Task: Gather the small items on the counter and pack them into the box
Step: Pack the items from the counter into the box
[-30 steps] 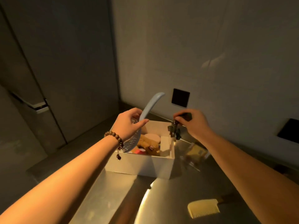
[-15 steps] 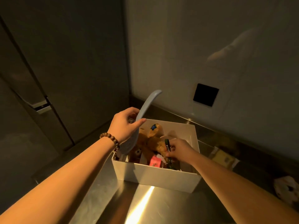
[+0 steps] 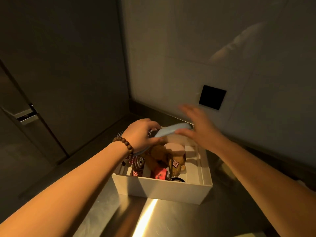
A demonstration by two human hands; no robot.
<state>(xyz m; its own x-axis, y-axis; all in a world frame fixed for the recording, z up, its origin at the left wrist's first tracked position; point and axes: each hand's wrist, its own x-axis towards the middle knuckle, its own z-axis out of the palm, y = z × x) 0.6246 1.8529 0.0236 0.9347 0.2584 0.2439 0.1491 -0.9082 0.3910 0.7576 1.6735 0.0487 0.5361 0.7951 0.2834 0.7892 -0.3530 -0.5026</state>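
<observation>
Two hands work over the white box (image 3: 162,189) on the counter (image 3: 171,219). The left hand (image 3: 142,134) grips a blue hairbrush (image 3: 171,130) above the box's far side, apparently lowering it in; the right hand (image 3: 200,132), blurred, hovers beside it, fingers spread, holding nothing. Next, the brush needs laying flat atop the plush toy (image 3: 160,154).

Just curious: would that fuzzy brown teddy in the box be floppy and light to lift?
Probably light and soft: the brown teddy looks like fuzzy plush, slumped among the things in the white box. It seems unlikely to roll or break.
</observation>
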